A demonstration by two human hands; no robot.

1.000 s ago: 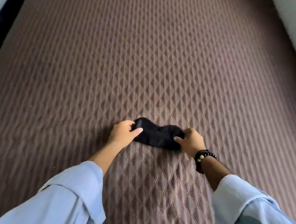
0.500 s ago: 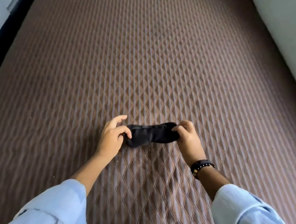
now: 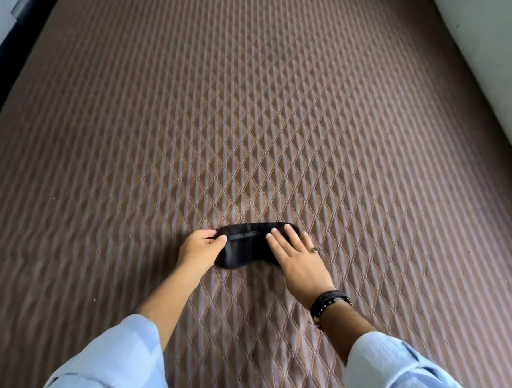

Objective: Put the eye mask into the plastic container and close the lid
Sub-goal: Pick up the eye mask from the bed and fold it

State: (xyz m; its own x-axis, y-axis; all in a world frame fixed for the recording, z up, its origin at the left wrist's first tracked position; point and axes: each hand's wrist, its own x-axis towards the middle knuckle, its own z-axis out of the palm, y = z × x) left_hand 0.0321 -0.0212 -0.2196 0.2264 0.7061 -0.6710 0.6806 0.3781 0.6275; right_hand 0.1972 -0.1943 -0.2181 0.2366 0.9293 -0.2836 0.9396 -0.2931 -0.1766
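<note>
Now | eye mask (image 3: 247,244) on quilted mattress (image 3: 252,119) | left hand (image 3: 200,248) pinches its end | right hand (image 3: 297,259) flat on it

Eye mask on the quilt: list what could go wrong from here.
1. The left hand only pinches one end of the mask, while the right hand lies flat on it with fingers spread; if lifted like this, the mask could flop loose.
2. No container shows in this view, so the person may have to look away and carry the limp mask some way.
</note>
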